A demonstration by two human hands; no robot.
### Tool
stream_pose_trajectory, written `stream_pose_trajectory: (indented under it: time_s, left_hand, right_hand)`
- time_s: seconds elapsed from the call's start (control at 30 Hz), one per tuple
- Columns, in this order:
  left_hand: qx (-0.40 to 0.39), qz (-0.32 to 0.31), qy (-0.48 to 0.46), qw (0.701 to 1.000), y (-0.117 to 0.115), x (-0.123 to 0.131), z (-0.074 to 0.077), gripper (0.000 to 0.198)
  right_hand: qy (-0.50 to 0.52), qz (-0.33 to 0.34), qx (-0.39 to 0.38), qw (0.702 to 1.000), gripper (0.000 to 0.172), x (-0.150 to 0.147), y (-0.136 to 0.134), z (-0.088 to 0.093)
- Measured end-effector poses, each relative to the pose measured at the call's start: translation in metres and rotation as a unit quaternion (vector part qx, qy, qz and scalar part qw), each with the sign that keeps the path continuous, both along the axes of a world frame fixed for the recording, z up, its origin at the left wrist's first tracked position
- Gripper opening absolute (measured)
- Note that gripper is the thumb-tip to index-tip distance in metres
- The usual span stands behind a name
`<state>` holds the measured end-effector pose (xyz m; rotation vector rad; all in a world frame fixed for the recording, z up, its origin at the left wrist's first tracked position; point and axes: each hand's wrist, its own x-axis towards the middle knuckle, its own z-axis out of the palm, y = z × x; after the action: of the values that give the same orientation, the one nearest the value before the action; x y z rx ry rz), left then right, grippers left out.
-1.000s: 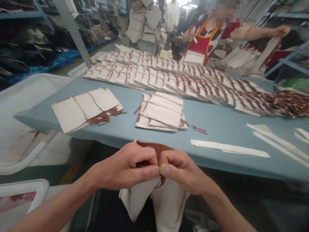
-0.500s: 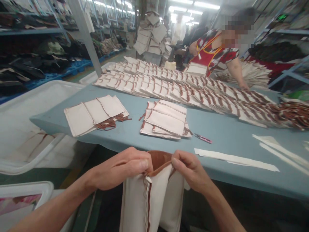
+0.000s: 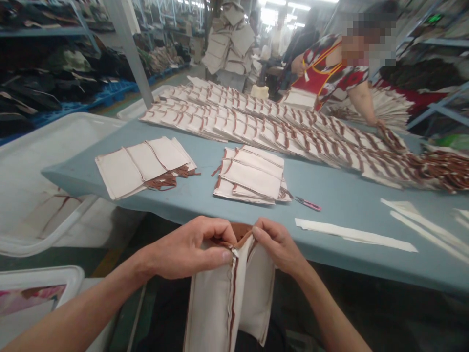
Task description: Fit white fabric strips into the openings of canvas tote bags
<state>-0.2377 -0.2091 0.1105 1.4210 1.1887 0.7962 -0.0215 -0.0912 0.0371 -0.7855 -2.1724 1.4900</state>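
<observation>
A cream fabric bag piece (image 3: pixel 212 303) with a brown lining and brown-edged seams hangs between my two hands, in front of the table's near edge. My left hand (image 3: pixel 194 247) pinches its upper rim by the raised seam, thumb on the outside. At the rim's right side my right hand (image 3: pixel 276 244) grips the edge between thumb and fingers. The brown inside shows in the narrow gap between the hands. Just beyond lie a stack of cream pieces (image 3: pixel 252 173) and a second stack (image 3: pixel 146 164), both with brown straps.
Overlapping rows of cream pieces (image 3: pixel 234 120) cover the far side of the blue table (image 3: pixel 176 195). Pink-handled thread snips (image 3: pixel 308 204) and cream strips (image 3: pixel 355 234) lie at right. White bins (image 3: pixel 69 132) stand left. Across the table a person (image 3: pixel 330 73) reaches over the rows.
My hands have drawn closer together, and the bag's opening has narrowed. The left thumb has slid to the seam's top. Across the table, the person's hand has lifted a brown-edged piece.
</observation>
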Motion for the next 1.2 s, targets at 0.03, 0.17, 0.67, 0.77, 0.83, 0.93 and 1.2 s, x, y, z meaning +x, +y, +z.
stream_pose_trajectory:
  time_s: [0.03, 0.17, 0.67, 0.77, 0.83, 0.93, 1.2]
  left_hand:
    - [-0.002, 0.001, 0.000, 1.000, 0.000, 0.000, 0.001, 0.015]
    - [-0.022, 0.034, 0.002, 0.999, -0.001, -0.002, 0.006, 0.011]
    - [0.003, 0.073, 0.133, 0.988, -0.003, 0.011, 0.015, 0.016]
    - [0.008, 0.092, 0.177, 0.980, -0.006, 0.018, 0.016, 0.014]
    - [0.034, 0.117, 0.213, 0.969, -0.007, 0.024, 0.017, 0.013]
    - [0.083, 0.157, 0.216, 0.960, -0.004, 0.031, 0.015, 0.014]
    - [-0.154, 0.095, -0.286, 0.941, 0.010, 0.031, -0.036, 0.019]
  right_hand:
    - [-0.002, 0.001, 0.005, 1.000, 0.048, 0.000, 0.000, 0.000]
    - [-0.007, 0.006, 0.025, 1.000, 0.038, 0.000, -0.001, 0.005]
    - [0.045, 0.114, 0.194, 0.973, 0.006, -0.014, -0.017, 0.064]
    - [0.049, 0.121, 0.229, 0.965, 0.009, -0.010, -0.016, 0.065]
    - [0.052, 0.109, 0.239, 0.963, 0.011, -0.010, -0.019, 0.065]
    - [0.066, 0.054, 0.219, 0.972, 0.012, -0.011, -0.027, 0.062]
    - [0.052, 0.003, -0.074, 0.996, 0.014, -0.018, -0.041, 0.049]
